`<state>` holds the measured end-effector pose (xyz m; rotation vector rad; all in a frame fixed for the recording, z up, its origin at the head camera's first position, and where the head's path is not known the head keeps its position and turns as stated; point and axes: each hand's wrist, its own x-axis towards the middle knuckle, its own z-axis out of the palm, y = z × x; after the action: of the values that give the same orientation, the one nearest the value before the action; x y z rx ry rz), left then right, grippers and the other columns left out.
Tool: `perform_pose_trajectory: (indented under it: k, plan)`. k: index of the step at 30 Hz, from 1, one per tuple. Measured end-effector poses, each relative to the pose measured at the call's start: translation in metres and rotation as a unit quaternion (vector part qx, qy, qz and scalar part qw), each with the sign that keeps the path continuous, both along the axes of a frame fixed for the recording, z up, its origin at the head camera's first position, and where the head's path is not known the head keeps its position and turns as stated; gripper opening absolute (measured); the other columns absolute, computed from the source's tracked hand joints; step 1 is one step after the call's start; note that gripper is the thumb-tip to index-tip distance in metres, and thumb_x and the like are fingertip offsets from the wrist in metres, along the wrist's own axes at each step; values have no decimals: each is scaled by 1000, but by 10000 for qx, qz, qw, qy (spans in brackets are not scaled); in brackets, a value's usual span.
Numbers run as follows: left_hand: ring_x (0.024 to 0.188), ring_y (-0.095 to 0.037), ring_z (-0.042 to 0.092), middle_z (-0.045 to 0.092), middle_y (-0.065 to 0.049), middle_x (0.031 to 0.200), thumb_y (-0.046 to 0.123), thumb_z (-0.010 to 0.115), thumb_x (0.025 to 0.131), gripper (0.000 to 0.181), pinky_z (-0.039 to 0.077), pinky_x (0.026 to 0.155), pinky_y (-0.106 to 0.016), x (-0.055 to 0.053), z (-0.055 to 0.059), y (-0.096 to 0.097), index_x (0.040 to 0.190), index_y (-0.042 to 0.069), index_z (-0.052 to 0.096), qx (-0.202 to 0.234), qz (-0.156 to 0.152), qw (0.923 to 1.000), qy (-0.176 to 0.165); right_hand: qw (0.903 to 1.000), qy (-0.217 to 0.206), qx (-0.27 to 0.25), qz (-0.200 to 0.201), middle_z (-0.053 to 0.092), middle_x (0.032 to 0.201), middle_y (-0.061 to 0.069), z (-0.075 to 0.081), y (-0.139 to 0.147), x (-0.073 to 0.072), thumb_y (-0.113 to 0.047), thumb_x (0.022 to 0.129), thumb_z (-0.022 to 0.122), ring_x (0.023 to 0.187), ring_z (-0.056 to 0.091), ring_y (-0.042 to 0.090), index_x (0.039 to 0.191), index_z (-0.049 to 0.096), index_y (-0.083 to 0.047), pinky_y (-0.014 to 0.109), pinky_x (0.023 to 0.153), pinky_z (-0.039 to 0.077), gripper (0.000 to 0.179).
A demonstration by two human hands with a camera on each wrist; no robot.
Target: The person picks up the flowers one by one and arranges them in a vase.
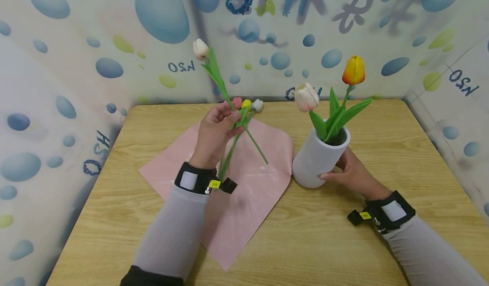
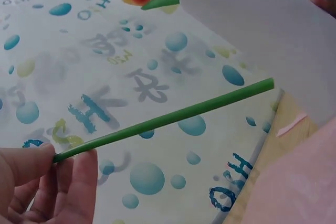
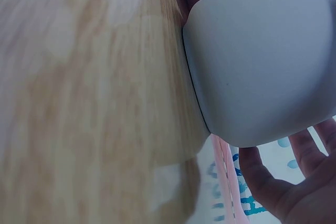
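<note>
My left hand pinches the green stem of a white tulip above the pink wrapping paper. In the left wrist view the lower stem sticks out past the thumb and fingers, its cut end in the air by the vase. A white vase stands on the table at the paper's right edge, and my right hand grips its lower right side. Out of its mouth rise a pinkish-white tulip and an orange-yellow tulip with green leaves.
Behind my left hand, a pink tulip, a yellow one and a pale one lie with stems across the paper. The wooden table meets a spotted backdrop at its far edge.
</note>
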<state>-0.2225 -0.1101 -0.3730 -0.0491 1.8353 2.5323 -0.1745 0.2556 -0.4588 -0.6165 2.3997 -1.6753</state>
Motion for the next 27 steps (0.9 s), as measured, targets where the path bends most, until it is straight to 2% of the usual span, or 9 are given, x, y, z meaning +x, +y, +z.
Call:
perform_pose_trajectory:
  k: [4, 9, 20, 27]
  plan:
    - [94, -14, 67, 65, 0, 106, 6, 66, 101, 17, 63, 77, -28, -2, 7, 11, 116, 13, 66, 422, 158, 9987, 235, 10000, 22, -3, -6, 49, 146, -9, 0, 0, 0, 6, 84, 81, 130, 51, 2, 158, 29, -20, 13, 102, 45, 94]
    - [92, -13, 69, 67, -2, 101, 5, 68, 99, 23, 64, 74, -27, -6, 20, 28, 122, 11, 67, 803, 222, 9954, 468, 10000, -17, -9, -4, 49, 147, -7, 1, -1, 0, 5, 84, 81, 131, 51, 2, 157, 29, -20, 13, 102, 45, 93]
    - [91, -16, 67, 61, -4, 102, 4, 66, 101, 24, 63, 76, -27, -17, 43, 44, 124, 9, 63, 1406, 369, 9882, 486, 10000, 27, 79, -30, 49, 146, -7, -2, -1, 0, 3, 84, 82, 130, 51, 0, 158, 29, -20, 13, 102, 45, 94]
    - [90, -17, 67, 61, -4, 100, 0, 63, 101, 16, 63, 75, -28, -23, 51, 59, 114, 11, 62, 1852, 377, 9800, 618, 10000, 81, 15, -11, 50, 146, -7, -1, 0, 0, 5, 83, 82, 130, 52, 1, 157, 30, -18, 13, 102, 46, 93]
